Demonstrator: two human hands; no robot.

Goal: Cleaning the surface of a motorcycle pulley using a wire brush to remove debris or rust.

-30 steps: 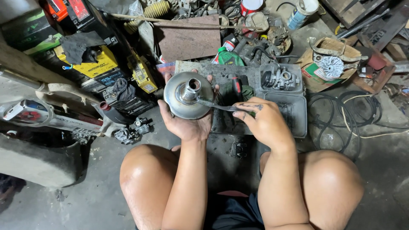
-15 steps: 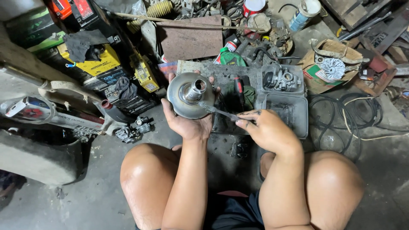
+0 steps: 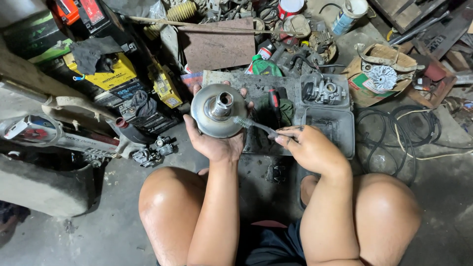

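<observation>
The left hand (image 3: 215, 140) cups a round silver pulley disc (image 3: 218, 110) from beneath, fingers curled up around its rim at twelve o'clock, so the disc sits face-up in the palm just above the bare knees. The right hand (image 3: 308, 147), at about four o'clock from the disc, is clamped on a slim wire brush (image 3: 253, 125) whose bristled tip touches the disc's right edge beside the central hub. At two o'clock a carburetor (image 3: 323, 91) rests in a grey plastic tray (image 3: 345, 133).

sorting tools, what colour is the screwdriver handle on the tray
Red and black screwdriver, seen in the head view.
</observation>
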